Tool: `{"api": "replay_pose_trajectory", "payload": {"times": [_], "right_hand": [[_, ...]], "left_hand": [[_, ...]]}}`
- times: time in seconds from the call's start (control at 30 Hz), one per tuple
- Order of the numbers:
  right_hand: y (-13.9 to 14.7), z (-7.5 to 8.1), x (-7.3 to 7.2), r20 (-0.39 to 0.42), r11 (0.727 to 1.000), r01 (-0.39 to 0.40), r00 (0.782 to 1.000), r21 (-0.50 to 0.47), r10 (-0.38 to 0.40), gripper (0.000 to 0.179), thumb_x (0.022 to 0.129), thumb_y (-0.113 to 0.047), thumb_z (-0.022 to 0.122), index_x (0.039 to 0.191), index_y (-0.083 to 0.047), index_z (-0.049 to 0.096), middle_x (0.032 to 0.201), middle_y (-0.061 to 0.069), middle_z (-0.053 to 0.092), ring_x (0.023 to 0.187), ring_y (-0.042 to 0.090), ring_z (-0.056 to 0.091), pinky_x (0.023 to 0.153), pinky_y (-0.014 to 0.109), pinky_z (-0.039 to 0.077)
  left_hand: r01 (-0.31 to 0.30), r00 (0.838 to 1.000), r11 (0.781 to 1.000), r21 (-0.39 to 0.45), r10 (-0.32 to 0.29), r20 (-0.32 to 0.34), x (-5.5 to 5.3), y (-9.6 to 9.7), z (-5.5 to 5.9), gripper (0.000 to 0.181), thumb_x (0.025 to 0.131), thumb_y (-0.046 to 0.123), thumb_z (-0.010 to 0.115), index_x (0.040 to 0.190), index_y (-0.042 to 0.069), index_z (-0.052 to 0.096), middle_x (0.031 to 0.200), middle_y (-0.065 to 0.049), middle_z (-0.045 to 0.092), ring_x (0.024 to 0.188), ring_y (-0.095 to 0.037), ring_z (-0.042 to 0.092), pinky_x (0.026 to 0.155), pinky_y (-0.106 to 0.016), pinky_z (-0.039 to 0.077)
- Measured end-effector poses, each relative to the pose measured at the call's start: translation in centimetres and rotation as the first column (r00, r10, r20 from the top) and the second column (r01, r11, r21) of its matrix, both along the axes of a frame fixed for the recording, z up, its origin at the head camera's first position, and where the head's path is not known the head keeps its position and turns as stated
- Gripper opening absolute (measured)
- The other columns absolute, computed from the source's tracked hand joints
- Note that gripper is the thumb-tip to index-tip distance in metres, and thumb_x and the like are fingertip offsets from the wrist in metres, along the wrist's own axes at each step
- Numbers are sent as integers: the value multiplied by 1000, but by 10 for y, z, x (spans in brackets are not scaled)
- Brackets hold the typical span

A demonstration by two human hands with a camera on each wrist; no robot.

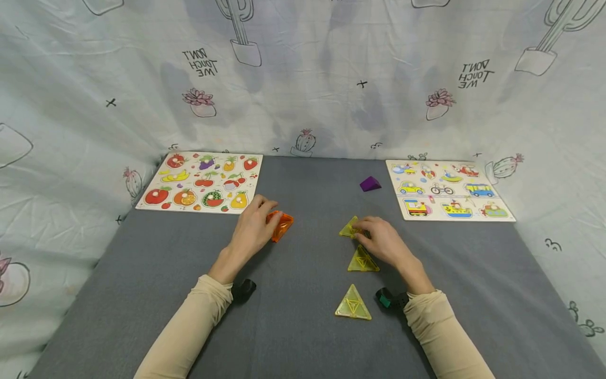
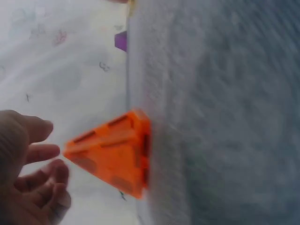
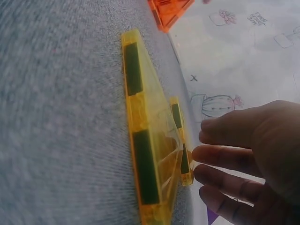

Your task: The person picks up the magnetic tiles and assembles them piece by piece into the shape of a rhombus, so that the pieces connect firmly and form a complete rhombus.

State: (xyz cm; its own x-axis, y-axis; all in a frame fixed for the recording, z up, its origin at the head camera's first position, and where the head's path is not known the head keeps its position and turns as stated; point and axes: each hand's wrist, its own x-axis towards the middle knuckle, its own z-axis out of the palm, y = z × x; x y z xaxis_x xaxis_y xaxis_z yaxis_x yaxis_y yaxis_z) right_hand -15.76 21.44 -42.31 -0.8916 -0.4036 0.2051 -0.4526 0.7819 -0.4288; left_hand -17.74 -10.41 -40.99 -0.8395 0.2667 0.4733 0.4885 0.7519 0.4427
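Observation:
An orange see-through pyramid of magnetic tiles stands left of the middle of the table. Close by it is my left hand; the left wrist view shows its loosely bent fingers just off the pyramid's tip, with nothing gripped. My right hand reaches over the farthest yellow triangular magnetic tile. Its fingers are spread and slightly bent in the right wrist view, near that tile; whether they touch it I cannot tell. A second yellow tile lies below this hand, and a third yellow tile lies nearer me.
A purple block sits toward the back. At the back left lies a fruit puzzle board, and at the back right a vehicle puzzle board. A patterned cloth hangs behind the grey table.

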Motion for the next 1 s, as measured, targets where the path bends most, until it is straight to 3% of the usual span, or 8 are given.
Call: {"api": "replay_pose_trajectory", "payload": {"times": [0.13, 0.27, 0.37, 0.5, 0.63, 0.73, 0.93, 1.0], "right_hand": [[-3, 1, 1, 3, 1000, -18, 1000, 13, 17, 21, 90, -11, 68, 108, -1, 72, 113, 17, 70, 110, 36, 63, 97, 51, 48], [-8, 1, 2, 14, 998, -68, 998, 9, 67, 21, 91, -10, 66, 110, -3, 72, 114, 15, 71, 111, 34, 63, 97, 50, 49], [-13, 1, 4, 10, 993, -115, 993, 0, 115, 20, 92, -8, 65, 110, -3, 72, 113, 13, 72, 110, 32, 64, 96, 49, 50], [-20, 2, 7, -1, 984, -178, 984, -17, 178, 21, 92, -7, 65, 110, -1, 72, 113, 13, 72, 110, 32, 64, 96, 48, 50], [-26, 1, 10, 2, 974, -227, 974, -27, 227, 22, 91, -6, 65, 112, 0, 71, 117, 14, 70, 112, 31, 63, 97, 47, 50], [-29, 1, 11, 4, 967, -252, 968, -30, 252, 24, 92, -5, 64, 114, -1, 71, 119, 13, 70, 113, 30, 63, 97, 47, 49], [-29, 3, 12, 43, 962, -271, 961, -38, 273, 25, 93, -8, 64, 117, -3, 70, 120, 11, 70, 113, 28, 63, 96, 45, 50], [-25, 6, 12, 59, 968, -251, 966, -22, 252, 24, 93, -10, 65, 115, -4, 71, 114, 9, 70, 103, 25, 65, 89, 41, 53]], "left_hand": [[104, 993, 995, -2, -104, -64, 9, 10, 11, 17, 91, 13, 67, 104, 2, 71, 93, -7, 60, 75, -18, 55, 63, -31, 48], [248, 964, 965, -80, -254, -78, 20, 22, 16, 13, 92, 12, 66, 102, 5, 71, 94, -4, 62, 80, -16, 57, 70, -30, 49], [347, 935, 924, -163, -355, -23, 25, 31, 14, 15, 94, 14, 64, 106, 6, 71, 100, -4, 64, 89, -17, 60, 80, -31, 52], [465, 885, 847, -257, -448, 124, 28, 38, 6, 21, 97, 15, 60, 113, 5, 70, 116, -6, 65, 109, -20, 62, 97, -35, 50], [554, 832, 773, -308, -498, 244, 30, 41, -2, 26, 100, 14, 55, 120, 4, 67, 134, -10, 61, 127, -25, 57, 108, -38, 45], [593, 803, 741, -315, -517, 295, 30, 41, -6, 28, 100, 13, 53, 124, 3, 65, 141, -13, 56, 133, -27, 52, 110, -39, 43], [606, 790, 725, -326, -503, 349, 31, 40, -7, 31, 100, 14, 53, 128, 3, 62, 145, -13, 52, 136, -27, 50, 110, -39, 43], [605, 788, 729, -320, -491, 372, 32, 39, -7, 32, 100, 15, 54, 129, 3, 62, 146, -13, 51, 136, -27, 50, 110, -39, 43]]}}
